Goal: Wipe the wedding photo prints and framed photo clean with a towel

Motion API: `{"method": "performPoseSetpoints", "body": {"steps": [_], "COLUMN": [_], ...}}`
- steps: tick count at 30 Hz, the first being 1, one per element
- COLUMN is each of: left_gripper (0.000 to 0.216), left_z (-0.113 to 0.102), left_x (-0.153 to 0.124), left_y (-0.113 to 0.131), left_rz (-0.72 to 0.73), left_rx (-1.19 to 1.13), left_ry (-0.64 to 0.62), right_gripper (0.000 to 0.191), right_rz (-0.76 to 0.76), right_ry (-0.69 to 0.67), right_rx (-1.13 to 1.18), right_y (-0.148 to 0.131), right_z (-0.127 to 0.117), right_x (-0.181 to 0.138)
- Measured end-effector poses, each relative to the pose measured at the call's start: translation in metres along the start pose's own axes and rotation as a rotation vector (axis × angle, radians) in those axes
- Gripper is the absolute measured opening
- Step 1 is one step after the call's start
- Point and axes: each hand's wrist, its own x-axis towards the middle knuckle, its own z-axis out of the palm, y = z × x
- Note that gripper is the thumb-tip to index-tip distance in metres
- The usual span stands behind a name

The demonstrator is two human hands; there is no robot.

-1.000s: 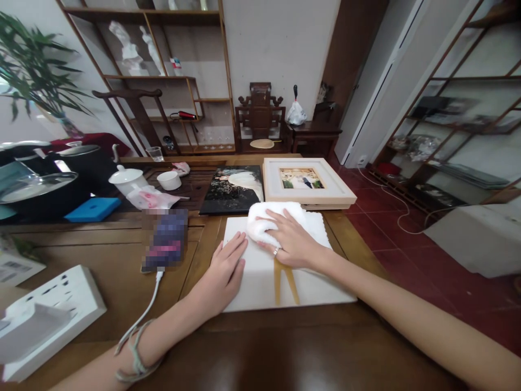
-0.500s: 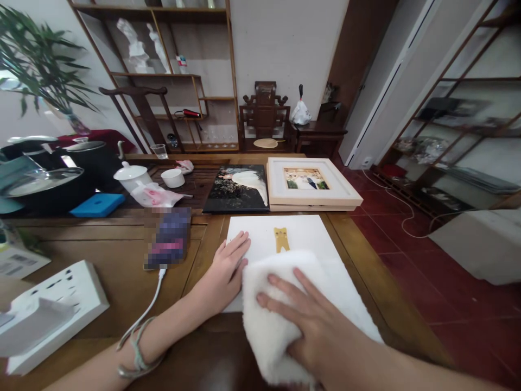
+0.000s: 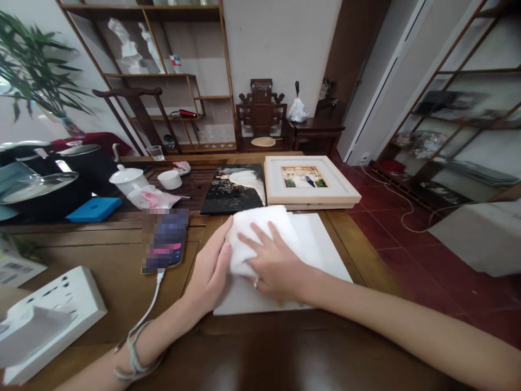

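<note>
A flat white board lies on the wooden table in front of me. My right hand presses a fluffy white cloth onto the board's far left part, fingers spread flat over the cloth. My left hand rests against the board's left edge, fingers straight and together, touching the cloth's side. The cloth and hand hide the yellow piece on the board.
Beyond the board lie a dark photo print and a white picture frame. A phone on a white cable lies left of my hand. A white power strip sits near left; pots, a blue box and cups stand far left.
My right hand pulled the cloth toward me over the board, then pushed it back to the far left part. The left hand shifted slightly left onto the board's edge.
</note>
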Motion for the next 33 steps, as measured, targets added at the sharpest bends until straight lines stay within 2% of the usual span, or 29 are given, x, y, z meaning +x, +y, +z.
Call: {"method": "performPoseSetpoints", "body": {"steps": [4, 7, 9, 11, 14, 16, 18, 20, 24, 26, 29, 33], "left_gripper": [0.049, 0.05, 0.05, 0.048, 0.043, 0.04, 0.039, 0.04, 0.037, 0.035, 0.036, 0.04], "left_z": [0.002, 0.003, 0.003, 0.004, 0.006, 0.008, 0.01, 0.01, 0.008, 0.007, 0.006, 0.008], "left_x": [-0.004, -0.005, -0.005, -0.005, -0.004, -0.005, -0.006, -0.006, -0.005, -0.003, -0.003, -0.007], "left_y": [0.002, 0.002, 0.003, 0.002, 0.001, -0.001, -0.003, -0.004, 0.001, 0.003, 0.001, -0.005], "left_rz": [0.038, 0.046, 0.041, 0.032, 0.047, 0.081, 0.108, 0.123, 0.128, 0.131, 0.143, 0.146], "left_rx": [-0.016, 0.014, 0.06, 0.123, 0.245, 0.322, 0.369, 0.382, 0.366, 0.353, 0.353, 0.379], "left_ry": [-0.052, -0.097, -0.141, -0.191, -0.281, -0.326, -0.338, -0.329, -0.323, -0.34, -0.329, -0.302], "right_gripper": [0.031, 0.027, 0.028, 0.031, 0.03, 0.037, 0.04, 0.037, 0.033, 0.026, 0.021, 0.029], "right_rz": [-0.272, -0.351, -0.299, -0.147, 0.162, 0.294, 0.294, 0.208, 0.085, 0.051, 0.066, 0.158], "right_ry": [-0.071, -0.14, -0.155, -0.108, 0.042, 0.143, 0.228, 0.237, 0.017, -0.042, -0.048, -0.051], "right_rx": [0.049, 0.103, 0.2, 0.342, 0.483, 0.47, 0.376, 0.24, 0.078, 0.064, 0.051, 0.039], "right_y": [-0.028, -0.033, -0.025, -0.011, 0.014, 0.027, 0.034, 0.035, 0.03, 0.029, 0.03, 0.044], "right_z": [-0.007, -0.02, -0.03, -0.04, -0.052, -0.057, -0.059, -0.056, -0.036, -0.027, -0.025, -0.035], "right_x": [-0.039, -0.061, -0.068, -0.069, -0.065, -0.056, -0.041, -0.02, 0.026, 0.039, 0.038, 0.011]}}
